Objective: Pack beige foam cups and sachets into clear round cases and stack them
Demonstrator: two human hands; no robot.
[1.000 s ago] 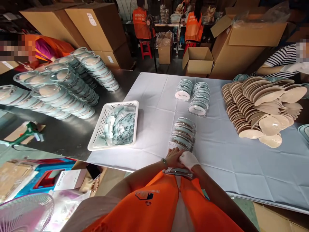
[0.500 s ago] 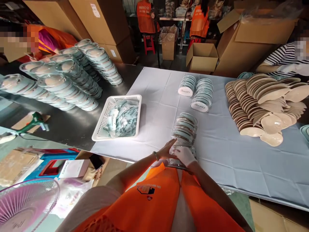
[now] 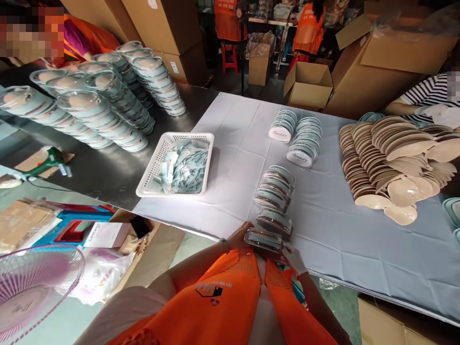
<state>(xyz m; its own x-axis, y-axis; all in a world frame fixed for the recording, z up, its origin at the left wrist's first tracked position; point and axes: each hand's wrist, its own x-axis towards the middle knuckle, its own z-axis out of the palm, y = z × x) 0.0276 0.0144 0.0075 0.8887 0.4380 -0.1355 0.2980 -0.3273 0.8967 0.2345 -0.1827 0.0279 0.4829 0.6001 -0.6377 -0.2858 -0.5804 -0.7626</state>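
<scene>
Position: one clear-covered pack [image 3: 263, 240] is at the near edge of the cloth-covered surface [image 3: 359, 244], directly in front of my orange vest [image 3: 224, 299]. My hands are apart, one at each end: my bare left hand [image 3: 240, 238] grips the left end, and my gloved right hand [image 3: 293, 261] is by the lower right corner, its fingers too blurred to tell whether they close. Whether the pack bears on the surface or hangs clear of it cannot be determined. Hazard: if the right end is unsupported, the pack may pivot and drop over the near edge; the smooth cover makes slipping likelier. Hazard: pushing it toward the far edge may strike the similar pack [image 3: 275, 221] just beyond and disturb the row of packs [image 3: 275, 184] behind that. Appearance: the pack is low and broad, glossy and transparent outside, with a pale blue-grey layer showing and dark shadow beneath.
</scene>
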